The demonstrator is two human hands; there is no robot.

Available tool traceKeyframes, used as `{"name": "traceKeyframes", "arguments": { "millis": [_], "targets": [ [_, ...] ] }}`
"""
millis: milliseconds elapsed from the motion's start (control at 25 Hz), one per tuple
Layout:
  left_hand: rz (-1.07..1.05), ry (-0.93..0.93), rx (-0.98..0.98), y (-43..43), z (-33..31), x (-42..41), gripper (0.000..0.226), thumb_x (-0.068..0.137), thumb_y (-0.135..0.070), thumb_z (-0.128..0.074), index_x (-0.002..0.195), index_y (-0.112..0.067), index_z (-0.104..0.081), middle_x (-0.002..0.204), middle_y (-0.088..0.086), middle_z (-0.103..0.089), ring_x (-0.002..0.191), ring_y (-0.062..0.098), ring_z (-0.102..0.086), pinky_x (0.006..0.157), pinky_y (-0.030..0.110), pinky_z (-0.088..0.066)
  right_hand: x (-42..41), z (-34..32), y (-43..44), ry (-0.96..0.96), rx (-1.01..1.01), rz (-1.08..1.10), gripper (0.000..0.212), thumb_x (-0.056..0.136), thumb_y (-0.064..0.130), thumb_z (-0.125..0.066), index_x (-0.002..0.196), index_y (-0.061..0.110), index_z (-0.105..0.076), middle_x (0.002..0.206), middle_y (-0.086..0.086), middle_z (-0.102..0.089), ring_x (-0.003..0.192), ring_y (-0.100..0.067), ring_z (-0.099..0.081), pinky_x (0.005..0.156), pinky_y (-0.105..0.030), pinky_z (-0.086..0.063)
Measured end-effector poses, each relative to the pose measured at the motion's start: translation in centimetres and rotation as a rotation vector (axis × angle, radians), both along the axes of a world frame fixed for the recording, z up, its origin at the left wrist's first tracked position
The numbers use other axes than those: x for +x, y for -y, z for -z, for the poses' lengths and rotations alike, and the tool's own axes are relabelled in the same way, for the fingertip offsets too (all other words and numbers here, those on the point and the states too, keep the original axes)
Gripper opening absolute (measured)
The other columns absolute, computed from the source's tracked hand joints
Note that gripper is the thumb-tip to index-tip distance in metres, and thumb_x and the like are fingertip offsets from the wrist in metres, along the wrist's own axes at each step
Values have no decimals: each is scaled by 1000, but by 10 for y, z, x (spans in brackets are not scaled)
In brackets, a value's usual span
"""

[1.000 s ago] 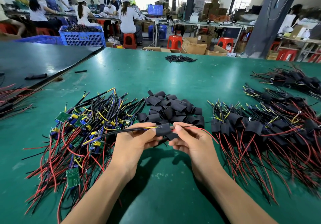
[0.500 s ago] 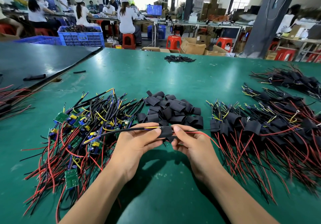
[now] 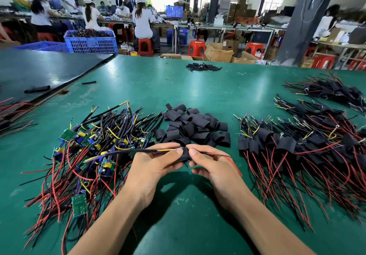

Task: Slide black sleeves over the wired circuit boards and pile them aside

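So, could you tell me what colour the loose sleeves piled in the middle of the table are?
Black. The head view shows the loose sleeves clearly.

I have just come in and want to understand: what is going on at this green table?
A person pinches one black sleeve between the left hand and the right hand, just above the green table. Wires come out of both its ends, so a board seems to be inside. Bare wired boards lie heaped on the left, loose sleeves in the middle, and sleeved boards are piled on the right.
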State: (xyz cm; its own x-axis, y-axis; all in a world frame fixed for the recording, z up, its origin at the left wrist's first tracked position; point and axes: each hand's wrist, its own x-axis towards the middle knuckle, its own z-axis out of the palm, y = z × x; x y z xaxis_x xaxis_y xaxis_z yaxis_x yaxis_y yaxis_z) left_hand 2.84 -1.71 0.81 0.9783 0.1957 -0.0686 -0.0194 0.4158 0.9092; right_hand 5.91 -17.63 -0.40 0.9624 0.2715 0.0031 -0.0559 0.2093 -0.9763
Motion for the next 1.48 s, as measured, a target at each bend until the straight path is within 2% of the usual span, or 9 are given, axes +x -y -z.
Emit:
{"name": "traceKeyframes", "arguments": {
  "millis": [120,280,520,720,960,1080,1200,1320,1480],
  "targets": [
    [5,-4,52,1,-1,0,30,70,-10,-79,98,-1,-74,97,22,-75,91,31,-73,74,32,-61,-1,0,-2,-14,30,-26,26,79,30,-77,103,21,-79,86,-4,-74,79,-13,-67,73,-26,-53],
    [-5,-24,123,2,-2,-1,16,78,-7,-77,94,-7,-76,90,18,-75,78,23,-71,59,25,-53,0,1,-3,4,27,12,21,77,26,-77,96,18,-79,80,-6,-74,72,-17,-66,71,-27,-55],
    [-21,-16,79,4,-3,-2,14,78,-6,-76,92,-6,-76,90,19,-75,79,23,-71,65,26,-56,-5,-3,-2,52,23,-14,14,89,10,-73,102,14,-78,82,-6,-73,72,-17,-66,72,-27,-56],
    [-32,-16,77,4,-3,-2,12,80,-3,-74,92,-5,-75,86,18,-74,78,24,-70,66,26,-57,-9,-6,-4,79,-33,6,15,91,8,-70,104,13,-77,83,-5,-73,70,-16,-66,71,-25,-56],
    [-56,-37,155,3,-7,-1,21,81,-5,-75,102,-8,-70,87,13,-75,77,19,-67,68,33,-46,-8,-10,-5,-92,15,-104,21,82,29,-80,93,15,-72,82,-12,-69,61,-21,-63,59,-29,-53],
    [46,-44,189,0,-7,-1,33,79,-19,-79,107,-9,-65,78,18,-68,76,29,-59,70,39,-37,-9,-11,-5,-141,-45,-246,34,87,46,-72,88,12,-72,75,-11,-65,53,-19,-56,50,-26,-45],
    [150,-62,184,-4,-11,-3,43,72,-32,-84,106,-13,-68,77,14,-64,76,28,-52,65,36,-34,-7,-14,-5,-227,-31,-298,40,88,43,-65,91,5,-73,69,-9,-63,47,-15,-52,46,-24,-41],
    [196,-32,128,-2,-14,-5,44,67,-41,-78,102,-16,-71,84,10,-69,69,19,-55,59,27,-40,-8,-22,-7,-351,168,-247,33,82,38,-65,83,5,-72,67,-6,-63,47,-14,-53,48,-24,-46],
    [193,-66,147,0,-12,-4,50,68,-37,-78,109,-10,-69,94,9,-75,60,12,-55,53,20,-42,0,-33,3,-370,631,74,31,93,33,-57,74,12,-71,69,-4,-64,46,-13,-51,46,-23,-45]
  ]
}}
